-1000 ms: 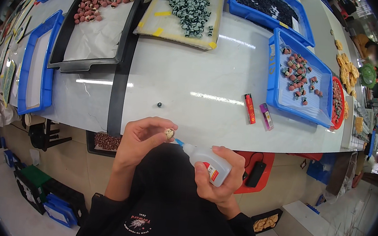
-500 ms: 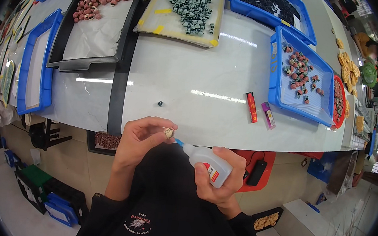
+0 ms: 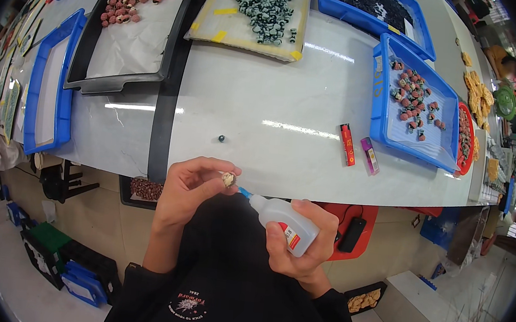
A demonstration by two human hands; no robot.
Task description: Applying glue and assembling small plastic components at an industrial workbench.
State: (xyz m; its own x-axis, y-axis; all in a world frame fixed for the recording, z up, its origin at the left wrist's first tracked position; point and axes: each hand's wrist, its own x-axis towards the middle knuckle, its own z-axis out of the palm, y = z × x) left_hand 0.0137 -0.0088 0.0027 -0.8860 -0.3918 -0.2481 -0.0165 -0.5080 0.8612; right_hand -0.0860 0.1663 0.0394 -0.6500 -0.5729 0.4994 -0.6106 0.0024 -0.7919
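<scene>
Pinching a small pale bead (image 3: 228,178) between thumb and fingertips, the left hand (image 3: 190,188) is hovering just in front of the near edge of the white bench (image 3: 262,118), its wrist bent and the forearm rising from the lower edge of the head view. The right hand (image 3: 303,243) is gripping a white squeeze bottle (image 3: 283,223), fingers wrapping its body and thumb lying across its red label, and is tilting it so the blue nozzle (image 3: 244,192) is pointing at the bead, its tip sitting just beside it or touching; which one cannot be told. Both hands are meeting above the person's dark lap, close together. On the bench beyond, a single dark bead (image 3: 221,138) is lying alone, well apart from a red lighter (image 3: 347,145) and a purple lighter (image 3: 369,155) lying side by side. Farther back, a blue tray (image 3: 384,105) is holding reddish pieces, a black tray (image 3: 86,76) is carrying red beads, and a pale mat (image 3: 251,42) is bearing a heap of grey-green beads.
</scene>
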